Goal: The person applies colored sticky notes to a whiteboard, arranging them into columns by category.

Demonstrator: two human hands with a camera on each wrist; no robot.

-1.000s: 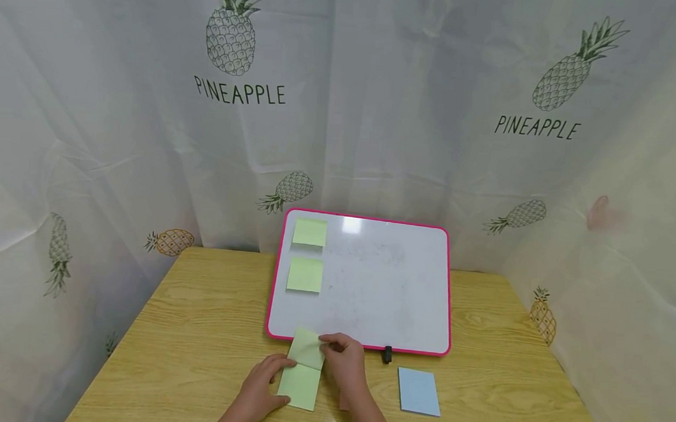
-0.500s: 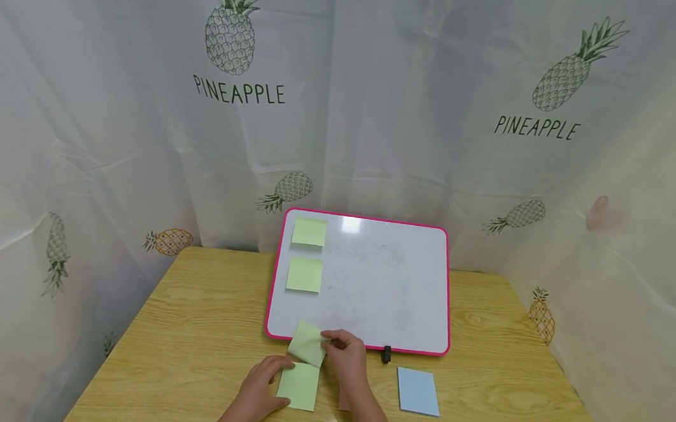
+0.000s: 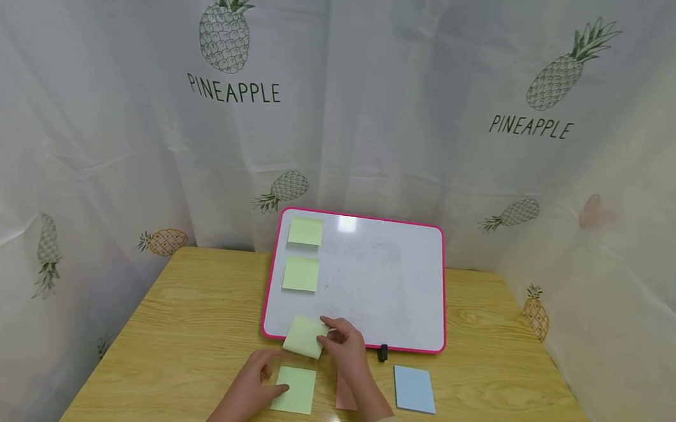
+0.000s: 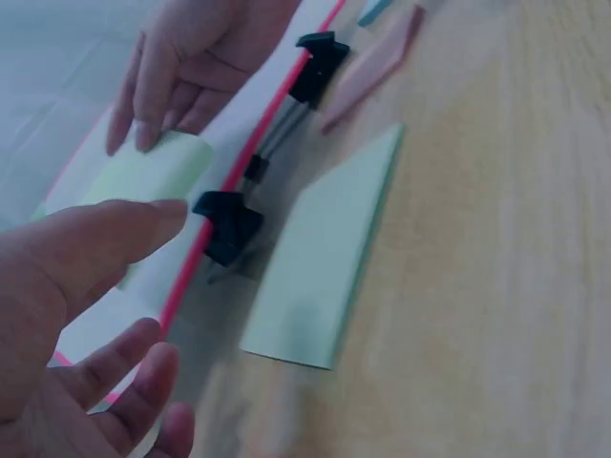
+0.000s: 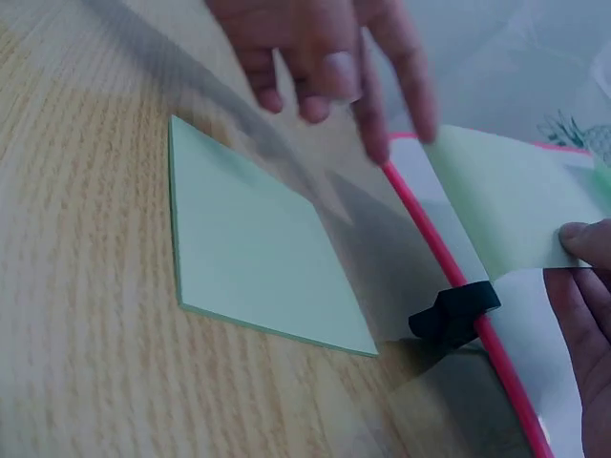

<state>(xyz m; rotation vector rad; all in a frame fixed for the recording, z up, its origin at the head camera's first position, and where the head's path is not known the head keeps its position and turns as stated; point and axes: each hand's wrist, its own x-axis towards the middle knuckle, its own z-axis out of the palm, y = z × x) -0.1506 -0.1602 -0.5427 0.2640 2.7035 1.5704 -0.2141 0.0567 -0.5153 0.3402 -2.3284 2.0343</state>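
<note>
My right hand (image 3: 349, 348) pinches a loose light-green sticky note (image 3: 304, 337) by its right edge, over the lower left corner of the whiteboard (image 3: 374, 283). In the right wrist view this sticky note (image 5: 506, 196) bends slightly, my thumb on its face. My left hand (image 3: 253, 385) is beside the green sticky-note pad (image 3: 296, 392) on the table. Its fingers are loosely spread; the left wrist view has the left hand (image 4: 86, 315) holding nothing, apart from the pad (image 4: 310, 262). Two green sticky notes, one upper (image 3: 305, 231) and one lower (image 3: 301, 274), are stuck on the board's left side.
The pink-rimmed board leans back near a pineapple-print curtain (image 3: 366, 110). Black clip-like feet (image 4: 229, 227) sit at its lower edge. Right of the green pad lie a pink pad (image 3: 345, 395), partly hidden by my right forearm, and a blue pad (image 3: 415, 389) on the wooden table (image 3: 489, 384).
The sticky note in my right hand has come off the green pad and moved up over the board's edge. My left hand has let go of the pad and shifted slightly left.
</note>
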